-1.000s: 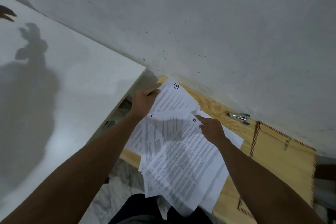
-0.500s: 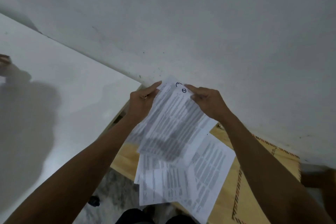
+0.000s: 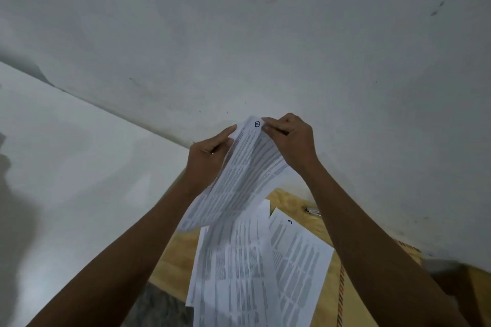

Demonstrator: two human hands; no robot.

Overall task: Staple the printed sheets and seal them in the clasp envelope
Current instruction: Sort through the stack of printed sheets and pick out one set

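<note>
Both hands hold a few printed sheets (image 3: 240, 180) up above the wooden surface (image 3: 175, 260). The right hand (image 3: 291, 143) has its fingers (image 3: 271, 127) pinching the top corner by the circled number; the left hand (image 3: 210, 152) pinches the left edge. The paper looks thin, light and floppy, sagging below the grip, so it is best held at two corners. More sheets (image 3: 255, 268) lie loose on the surface beneath. The envelope (image 3: 342, 297) shows only as a striped edge, near right.
</note>
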